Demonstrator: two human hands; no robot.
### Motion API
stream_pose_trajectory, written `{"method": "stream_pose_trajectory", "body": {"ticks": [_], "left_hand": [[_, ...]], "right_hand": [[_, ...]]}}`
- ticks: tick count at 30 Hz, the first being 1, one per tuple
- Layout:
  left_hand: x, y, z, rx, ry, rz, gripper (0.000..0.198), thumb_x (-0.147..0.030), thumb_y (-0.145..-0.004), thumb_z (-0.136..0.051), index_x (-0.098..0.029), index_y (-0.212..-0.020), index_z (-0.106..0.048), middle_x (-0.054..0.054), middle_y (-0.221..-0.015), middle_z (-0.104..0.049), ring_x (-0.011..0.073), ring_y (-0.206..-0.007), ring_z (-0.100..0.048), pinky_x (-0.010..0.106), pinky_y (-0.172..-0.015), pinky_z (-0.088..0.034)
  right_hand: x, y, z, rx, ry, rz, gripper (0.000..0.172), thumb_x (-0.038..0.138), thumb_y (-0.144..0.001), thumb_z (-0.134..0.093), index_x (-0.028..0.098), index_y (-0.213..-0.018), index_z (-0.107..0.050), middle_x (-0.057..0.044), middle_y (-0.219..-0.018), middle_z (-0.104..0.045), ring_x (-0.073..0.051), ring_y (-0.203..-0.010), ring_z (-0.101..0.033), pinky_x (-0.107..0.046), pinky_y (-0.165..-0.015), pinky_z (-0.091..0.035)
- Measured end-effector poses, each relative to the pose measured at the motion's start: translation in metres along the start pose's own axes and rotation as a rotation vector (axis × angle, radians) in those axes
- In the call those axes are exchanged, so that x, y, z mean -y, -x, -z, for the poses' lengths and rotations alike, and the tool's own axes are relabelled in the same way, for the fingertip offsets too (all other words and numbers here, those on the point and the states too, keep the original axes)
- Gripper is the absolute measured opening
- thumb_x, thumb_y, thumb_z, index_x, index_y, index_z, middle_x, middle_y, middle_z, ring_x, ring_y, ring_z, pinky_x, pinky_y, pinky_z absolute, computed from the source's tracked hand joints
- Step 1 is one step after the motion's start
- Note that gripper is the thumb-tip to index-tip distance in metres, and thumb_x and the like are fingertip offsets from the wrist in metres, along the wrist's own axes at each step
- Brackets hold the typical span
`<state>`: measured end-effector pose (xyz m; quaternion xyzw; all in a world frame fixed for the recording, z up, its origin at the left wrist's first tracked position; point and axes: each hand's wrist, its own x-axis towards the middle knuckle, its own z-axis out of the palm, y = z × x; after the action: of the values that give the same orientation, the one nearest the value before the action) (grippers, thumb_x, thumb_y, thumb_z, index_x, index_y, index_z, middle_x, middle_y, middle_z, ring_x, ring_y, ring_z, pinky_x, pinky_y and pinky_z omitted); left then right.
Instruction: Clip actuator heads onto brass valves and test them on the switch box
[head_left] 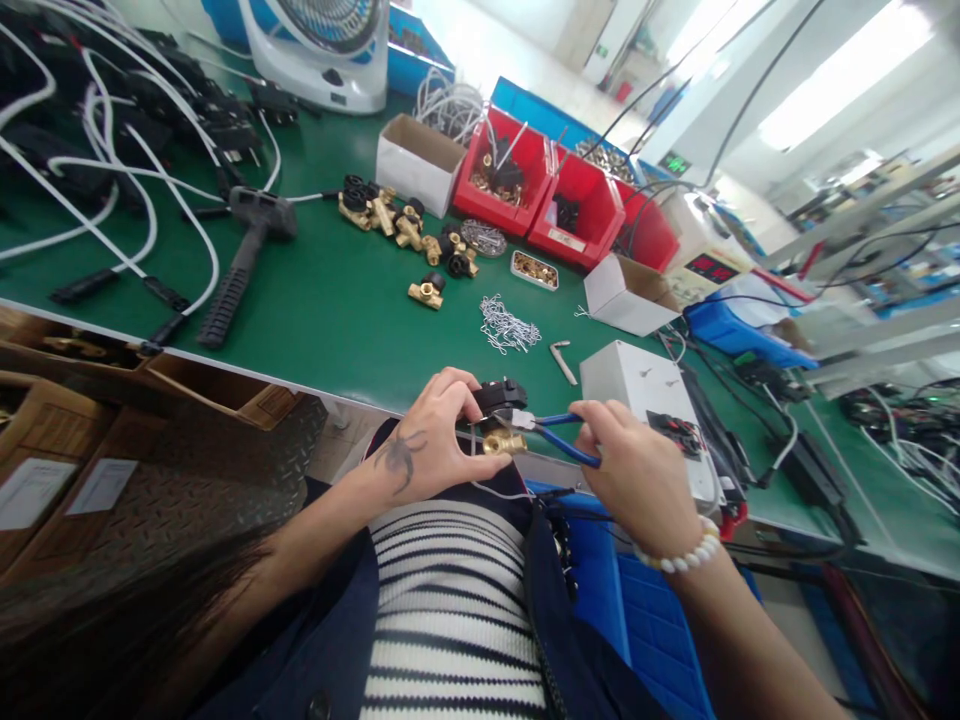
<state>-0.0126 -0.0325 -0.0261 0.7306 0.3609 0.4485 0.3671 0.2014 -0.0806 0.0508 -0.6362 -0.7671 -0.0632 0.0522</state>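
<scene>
My left hand is closed around a brass valve fitting topped by a black plastic body. It holds the part just off the table's front edge, over my lap. In my right hand are blue-handled pliers, their handles spread a little. The jaws touch or lie right beside the fitting, between the black body and the brass; what they grip is too small to tell. A thin grey cable hangs below the fitting.
Beyond my hands lie a pile of bent wire pins, a loose brass valve and several more brass valves. Red bins and white boxes stand behind. A black hammer and white cables lie left; a grey-white box is right.
</scene>
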Motion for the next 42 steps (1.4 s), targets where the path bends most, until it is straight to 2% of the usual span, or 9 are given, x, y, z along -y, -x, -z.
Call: {"method": "stream_pose_trajectory", "body": {"ticks": [4, 9, 11, 15, 20, 26, 30, 36, 42], "left_hand": [[0.001, 0.001, -0.001, 0.0, 0.008, -0.005, 0.04, -0.026, -0.065, -0.083, -0.022, -0.082, -0.047, 0.007, -0.108, -0.058, 0.0239, -0.102, -0.06, 0.045, -0.09, -0.055], [0.001, 0.001, -0.001, -0.009, 0.001, -0.012, 0.041, -0.024, -0.064, -0.083, -0.022, -0.08, -0.045, 0.007, -0.105, -0.058, 0.0241, -0.101, -0.059, 0.045, -0.091, -0.054], [0.001, 0.001, -0.001, -0.007, 0.005, -0.011, 0.041, -0.024, -0.064, -0.083, -0.023, -0.08, -0.045, 0.007, -0.106, -0.057, 0.0239, -0.101, -0.059, 0.045, -0.09, -0.054], [0.001, 0.0, 0.0, 0.006, 0.017, -0.006, 0.04, -0.026, -0.066, -0.082, -0.023, -0.081, -0.046, 0.007, -0.108, -0.057, 0.0234, -0.101, -0.059, 0.044, -0.091, -0.054], [-0.003, 0.0, 0.003, 0.04, 0.012, 0.012, 0.038, -0.024, -0.066, -0.082, -0.022, -0.08, -0.047, 0.009, -0.107, -0.057, 0.0247, -0.102, -0.058, 0.047, -0.092, -0.054], [-0.002, 0.0, 0.004, 0.045, 0.021, 0.027, 0.04, -0.025, -0.066, -0.083, -0.022, -0.082, -0.047, 0.009, -0.11, -0.057, 0.0242, -0.104, -0.058, 0.046, -0.092, -0.054], [-0.002, -0.002, 0.005, 0.056, 0.013, 0.038, 0.039, -0.025, -0.066, -0.083, -0.022, -0.081, -0.047, 0.009, -0.108, -0.057, 0.0247, -0.104, -0.059, 0.047, -0.093, -0.054], [-0.002, -0.002, 0.006, 0.06, 0.009, 0.055, 0.039, -0.026, -0.066, -0.083, -0.021, -0.083, -0.049, 0.01, -0.111, -0.057, 0.0254, -0.106, -0.059, 0.048, -0.094, -0.055], [-0.002, -0.001, 0.007, 0.037, 0.01, 0.057, 0.038, -0.027, -0.07, -0.081, -0.021, -0.09, -0.049, 0.009, -0.11, -0.057, 0.0251, -0.107, -0.06, 0.042, -0.083, -0.059]], "right_hand": [[-0.002, 0.001, 0.003, -0.411, -0.15, -0.136, 0.013, 0.019, -0.087, -0.053, 0.021, -0.098, -0.061, -0.002, -0.075, -0.064, -0.016, -0.059, -0.057, -0.029, -0.058, -0.043], [0.0, -0.001, -0.001, 0.074, 0.037, 0.033, 0.023, 0.008, -0.08, -0.05, 0.02, -0.093, -0.064, -0.003, -0.072, -0.065, -0.018, -0.054, -0.056, -0.029, -0.049, -0.034], [-0.001, -0.002, 0.001, 0.005, 0.014, 0.035, 0.024, 0.008, -0.082, -0.049, 0.018, -0.097, -0.065, -0.004, -0.074, -0.065, -0.018, -0.057, -0.058, -0.029, -0.052, -0.037], [-0.002, -0.002, 0.002, -0.336, -0.09, -0.056, 0.019, 0.013, -0.086, -0.051, 0.018, -0.101, -0.062, -0.004, -0.078, -0.066, -0.016, -0.061, -0.059, -0.027, -0.058, -0.043], [-0.001, -0.003, -0.006, 0.015, 0.054, 0.067, 0.026, 0.007, -0.08, -0.048, 0.019, -0.094, -0.065, -0.003, -0.072, -0.064, -0.016, -0.054, -0.055, -0.028, -0.05, -0.034], [-0.001, -0.003, -0.003, -0.327, -0.11, -0.109, 0.02, 0.013, -0.086, -0.051, 0.019, -0.102, -0.061, -0.004, -0.081, -0.066, -0.017, -0.063, -0.058, -0.028, -0.06, -0.043], [-0.001, -0.001, -0.013, -0.003, -0.026, -0.001, 0.023, 0.007, -0.08, -0.049, 0.02, -0.092, -0.064, -0.003, -0.074, -0.064, -0.016, -0.057, -0.056, -0.027, -0.053, -0.036], [0.0, -0.001, -0.014, -0.223, -0.187, -0.138, 0.023, 0.015, -0.086, -0.049, 0.017, -0.105, -0.063, -0.007, -0.085, -0.066, -0.019, -0.07, -0.062, -0.03, -0.064, -0.045], [0.008, 0.001, -0.019, 0.107, -0.383, -0.195, 0.018, 0.022, -0.086, -0.056, 0.019, -0.102, -0.063, -0.004, -0.081, -0.069, -0.019, -0.068, -0.065, -0.028, -0.063, -0.049]]}}
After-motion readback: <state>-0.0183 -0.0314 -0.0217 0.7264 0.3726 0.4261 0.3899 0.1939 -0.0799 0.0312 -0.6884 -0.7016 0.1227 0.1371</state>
